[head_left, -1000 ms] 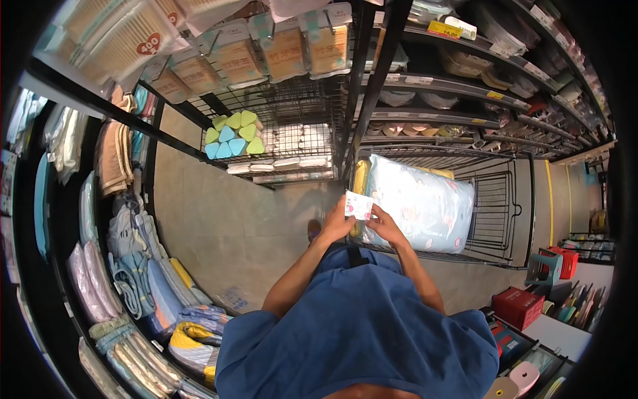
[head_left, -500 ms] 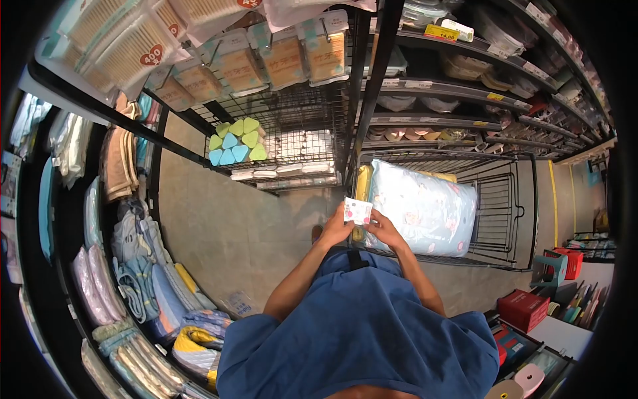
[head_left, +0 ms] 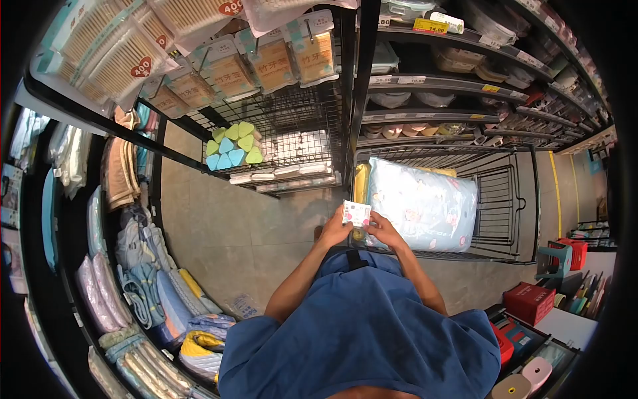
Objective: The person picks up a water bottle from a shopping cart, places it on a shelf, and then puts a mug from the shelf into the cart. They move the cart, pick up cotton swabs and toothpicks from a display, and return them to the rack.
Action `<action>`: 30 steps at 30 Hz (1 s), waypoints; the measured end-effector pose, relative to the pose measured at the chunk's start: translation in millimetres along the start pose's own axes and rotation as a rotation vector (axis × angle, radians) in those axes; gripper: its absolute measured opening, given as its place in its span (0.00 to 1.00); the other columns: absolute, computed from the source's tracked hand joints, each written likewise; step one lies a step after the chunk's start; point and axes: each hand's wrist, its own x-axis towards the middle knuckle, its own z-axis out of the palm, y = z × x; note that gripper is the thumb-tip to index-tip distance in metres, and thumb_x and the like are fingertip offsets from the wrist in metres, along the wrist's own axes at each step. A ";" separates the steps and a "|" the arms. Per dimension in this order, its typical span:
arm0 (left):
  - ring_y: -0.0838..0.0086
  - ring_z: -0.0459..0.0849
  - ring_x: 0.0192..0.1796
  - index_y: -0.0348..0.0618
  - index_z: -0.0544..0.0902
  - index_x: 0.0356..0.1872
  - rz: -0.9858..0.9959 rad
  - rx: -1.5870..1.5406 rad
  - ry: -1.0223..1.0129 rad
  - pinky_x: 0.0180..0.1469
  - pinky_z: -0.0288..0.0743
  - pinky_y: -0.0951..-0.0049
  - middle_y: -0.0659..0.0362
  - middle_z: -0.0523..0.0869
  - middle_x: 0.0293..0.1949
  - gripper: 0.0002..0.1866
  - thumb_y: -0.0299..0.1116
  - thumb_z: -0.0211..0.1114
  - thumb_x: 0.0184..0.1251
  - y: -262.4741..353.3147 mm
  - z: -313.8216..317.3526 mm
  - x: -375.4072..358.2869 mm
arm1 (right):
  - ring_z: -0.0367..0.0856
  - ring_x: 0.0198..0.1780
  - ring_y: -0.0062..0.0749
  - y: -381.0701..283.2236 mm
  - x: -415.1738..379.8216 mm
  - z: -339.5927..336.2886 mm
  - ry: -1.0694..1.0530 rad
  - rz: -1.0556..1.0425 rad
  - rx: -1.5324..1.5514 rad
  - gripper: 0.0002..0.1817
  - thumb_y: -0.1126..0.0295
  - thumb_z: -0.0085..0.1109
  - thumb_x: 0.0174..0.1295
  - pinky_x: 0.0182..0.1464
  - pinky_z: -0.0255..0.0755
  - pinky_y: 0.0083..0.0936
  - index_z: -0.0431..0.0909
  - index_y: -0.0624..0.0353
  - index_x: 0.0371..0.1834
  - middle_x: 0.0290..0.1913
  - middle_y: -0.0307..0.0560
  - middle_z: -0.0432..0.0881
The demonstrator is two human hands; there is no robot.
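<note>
A small white package with a barcode and pink print (head_left: 357,214) is held in front of my waist, its printed face turned up. My left hand (head_left: 336,230) grips its left side, and my right hand (head_left: 383,231) pinches the right lower edge, thumbs toward the front. Just beyond and to the right stands a black wire shopping cart (head_left: 510,207). In it lies a large light-blue patterned bundle in clear plastic (head_left: 420,206). Something yellow (head_left: 361,183) shows along the bundle's left side, partly covered by it.
A wire rack (head_left: 292,113) ahead holds green and blue triangular items (head_left: 232,145), with hanging packs of toothpicks (head_left: 274,63) above. Shelves of food containers (head_left: 458,86) rise ahead right. Folded textiles (head_left: 139,292) line the left. Red boxes (head_left: 528,300) and a stool (head_left: 558,261) are at right.
Both hands keep hold of the package, which has tipped slightly so its print faces me more. The view has shifted a little; the cart and bundle stay in place.
</note>
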 end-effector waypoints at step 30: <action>0.67 0.79 0.55 0.33 0.65 0.63 -0.004 -0.027 -0.058 0.57 0.70 0.72 0.49 0.81 0.52 0.31 0.27 0.62 0.56 -10.2 8.7 10.6 | 0.77 0.50 0.27 13.8 -4.7 -9.1 0.063 0.059 0.094 0.28 0.73 0.58 0.61 0.51 0.71 0.23 0.65 0.64 0.66 0.52 0.47 0.79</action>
